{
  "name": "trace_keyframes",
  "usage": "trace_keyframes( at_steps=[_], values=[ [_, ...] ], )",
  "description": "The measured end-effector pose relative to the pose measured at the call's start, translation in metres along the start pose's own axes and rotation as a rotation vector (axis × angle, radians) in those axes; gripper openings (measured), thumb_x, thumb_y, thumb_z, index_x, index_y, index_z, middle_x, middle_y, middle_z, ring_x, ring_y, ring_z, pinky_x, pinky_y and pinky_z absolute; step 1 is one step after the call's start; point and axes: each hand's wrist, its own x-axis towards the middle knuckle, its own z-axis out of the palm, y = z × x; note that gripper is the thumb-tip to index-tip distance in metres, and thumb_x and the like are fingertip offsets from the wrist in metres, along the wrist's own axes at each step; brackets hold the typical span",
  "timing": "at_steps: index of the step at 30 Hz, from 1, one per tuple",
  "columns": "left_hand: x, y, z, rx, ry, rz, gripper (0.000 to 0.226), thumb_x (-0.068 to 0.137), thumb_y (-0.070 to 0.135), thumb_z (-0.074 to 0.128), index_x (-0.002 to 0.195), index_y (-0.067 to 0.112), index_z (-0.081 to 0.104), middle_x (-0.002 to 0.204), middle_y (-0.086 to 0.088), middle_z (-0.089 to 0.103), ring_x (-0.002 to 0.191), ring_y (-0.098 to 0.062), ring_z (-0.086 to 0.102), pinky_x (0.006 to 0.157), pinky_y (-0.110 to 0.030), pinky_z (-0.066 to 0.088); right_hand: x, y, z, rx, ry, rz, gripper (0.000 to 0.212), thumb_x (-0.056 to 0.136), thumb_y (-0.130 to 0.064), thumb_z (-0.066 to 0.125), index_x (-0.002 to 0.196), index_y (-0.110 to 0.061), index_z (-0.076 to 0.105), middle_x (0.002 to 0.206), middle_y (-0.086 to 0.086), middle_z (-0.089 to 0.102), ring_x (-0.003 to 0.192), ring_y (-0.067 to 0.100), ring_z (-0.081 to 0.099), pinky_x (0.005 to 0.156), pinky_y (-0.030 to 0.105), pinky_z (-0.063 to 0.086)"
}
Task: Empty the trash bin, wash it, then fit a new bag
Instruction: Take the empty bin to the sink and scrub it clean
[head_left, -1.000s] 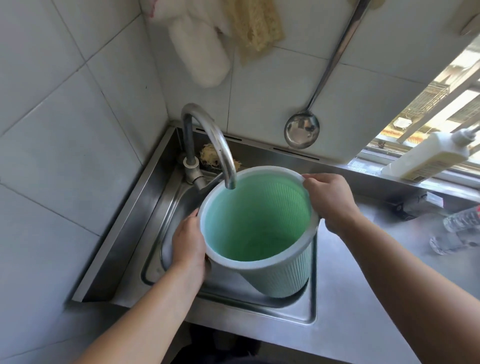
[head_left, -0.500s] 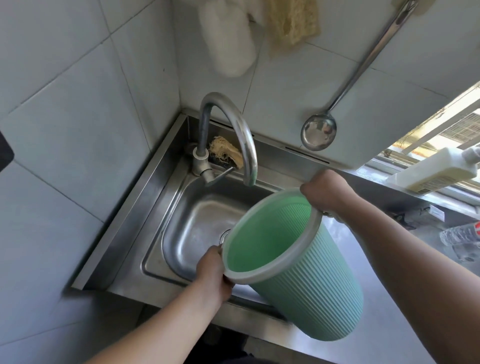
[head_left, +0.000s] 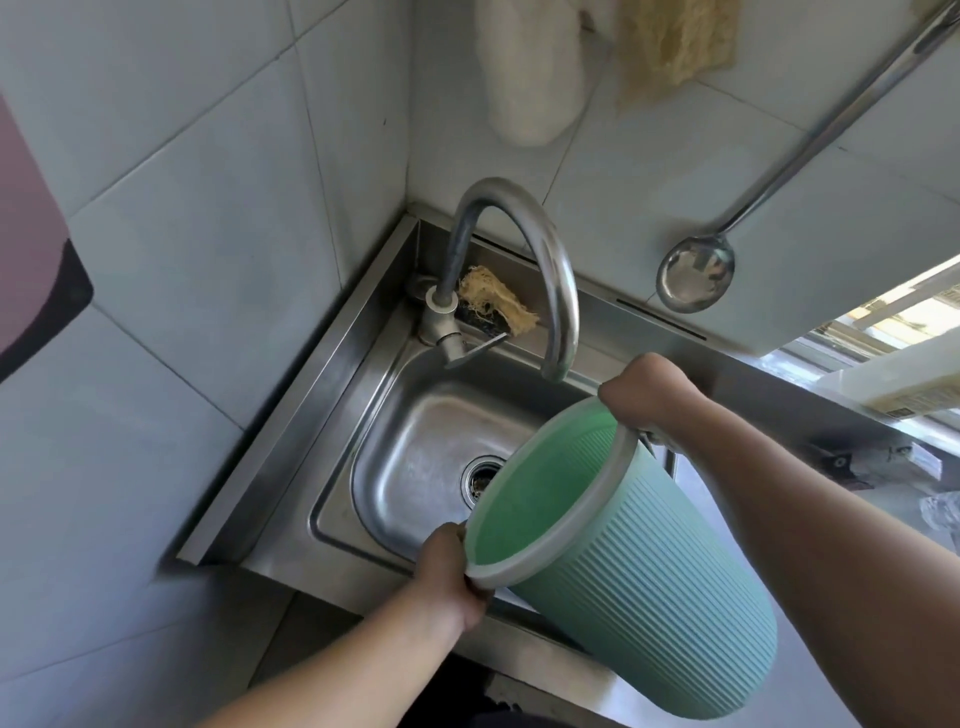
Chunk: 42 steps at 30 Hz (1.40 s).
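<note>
Tiled corner walls (head_left: 197, 218) in pale grey enclose a steel sink (head_left: 415, 457) set into a steel counter (head_left: 519, 644); we list the contents as seen. Item: a curved tap (head_left: 540, 249) rising from the back left of the basin, its spout ending above the basin's far right side, with a lever (head_left: 475, 349) at its base. Item: a drain (head_left: 480, 478) in the basin floor, partly hidden by the bin's rim. Item: a frayed yellow scrubber (head_left: 493, 304) lying on the ledge behind the tap. Item: a ladle (head_left: 696, 278) hanging on the back wall, bowl down, with a white cloth (head_left: 530, 78) and a loofah (head_left: 675, 41) hanging higher up beside it. Item: a green ribbed bin (head_left: 644, 597) with a grey rim, held off the counter and tipped steeply, its mouth facing left and down over the basin's near right part, its base out over the counter edge toward us; the inside looks bare green. We hold it with both hands. Our left hand (head_left: 447, 577) is closed on the low, near part of the rim, fingers curled round the edge. Our right hand (head_left: 644, 395) is closed on the high, far part of the rim, just below the spout, knuckles up. Item: a pale bottle (head_left: 893, 384) lying at the window sill on the right, only partly in view. Item: a dark, blurred object (head_left: 852, 462) on the counter below it, which we cannot identify.
</note>
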Motion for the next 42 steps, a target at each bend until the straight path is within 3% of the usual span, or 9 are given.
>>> trace_keyframes(
  at_steps=[4, 9, 20, 29, 35, 40, 42],
  values=[
    [0.003, -0.001, -0.004, -0.020, -0.002, -0.015, 0.034, 0.092, 0.010, 0.037, 0.085, 0.011, 0.069, 0.065, -0.006, 0.073, 0.050, -0.021, 0.069, 0.048, -0.023, 0.052, 0.001, -0.007, 0.007, 0.024, -0.018, 0.024, 0.014, 0.074, -0.012, 0.051, 0.061, -0.006, 0.049, 0.053, 0.007, 0.044, 0.043, 0.022, 0.044, 0.041, 0.022, 0.036],
    [0.003, -0.001, -0.009, -0.050, 0.016, -0.065, 0.031, 0.092, 0.008, 0.041, 0.080, 0.008, 0.069, 0.057, -0.006, 0.070, 0.042, -0.020, 0.066, 0.036, -0.019, 0.047, 0.001, -0.012, 0.013, 0.043, -0.058, 0.060, 0.009, 0.069, -0.011, 0.047, 0.065, -0.004, 0.052, 0.052, 0.011, 0.046, 0.047, 0.025, 0.047, 0.046, 0.028, 0.039],
    [0.002, -0.001, -0.012, -0.026, 0.041, -0.104, 0.029, 0.091, 0.005, 0.041, 0.069, 0.011, 0.059, 0.041, -0.001, 0.055, 0.027, -0.015, 0.052, 0.029, -0.011, 0.033, 0.002, -0.017, 0.018, -0.019, -0.078, 0.054, 0.014, 0.074, -0.012, 0.050, 0.071, -0.002, 0.060, 0.057, 0.010, 0.055, 0.046, 0.025, 0.052, 0.039, 0.021, 0.038],
    [0.009, -0.011, -0.009, 0.030, 0.042, -0.124, 0.028, 0.089, 0.005, 0.039, 0.066, 0.014, 0.052, 0.039, 0.001, 0.048, 0.024, -0.012, 0.040, 0.031, -0.008, 0.023, 0.000, -0.020, 0.013, -0.010, -0.078, 0.050, 0.012, 0.074, -0.009, 0.047, 0.068, -0.004, 0.055, 0.057, 0.010, 0.052, 0.044, 0.024, 0.048, 0.037, 0.019, 0.036],
    [0.009, -0.016, -0.007, 0.039, 0.041, -0.121, 0.031, 0.088, 0.003, 0.040, 0.060, 0.014, 0.049, 0.037, 0.001, 0.043, 0.023, -0.012, 0.036, 0.032, -0.007, 0.021, -0.002, -0.019, 0.013, 0.053, -0.048, 0.042, 0.009, 0.074, -0.010, 0.048, 0.068, -0.006, 0.053, 0.063, 0.008, 0.049, 0.050, 0.024, 0.047, 0.044, 0.024, 0.037],
    [0.011, -0.023, -0.007, 0.050, 0.021, -0.129, 0.044, 0.088, 0.002, 0.035, 0.048, 0.014, 0.050, 0.038, 0.001, 0.037, 0.024, -0.012, 0.032, 0.033, -0.007, 0.020, -0.004, -0.017, 0.012, 0.102, -0.045, 0.050, 0.011, 0.075, -0.010, 0.049, 0.064, -0.007, 0.048, 0.058, 0.008, 0.044, 0.044, 0.023, 0.041, 0.036, 0.018, 0.031],
    [0.009, -0.026, -0.006, 0.062, 0.012, -0.139, 0.038, 0.086, 0.001, 0.033, 0.054, 0.015, 0.048, 0.040, 0.001, 0.037, 0.026, -0.012, 0.030, 0.032, -0.007, 0.020, -0.005, -0.017, 0.010, 0.120, -0.050, 0.051, 0.011, 0.074, -0.010, 0.049, 0.063, -0.007, 0.047, 0.058, 0.008, 0.043, 0.043, 0.023, 0.041, 0.035, 0.017, 0.031]
  ],
)
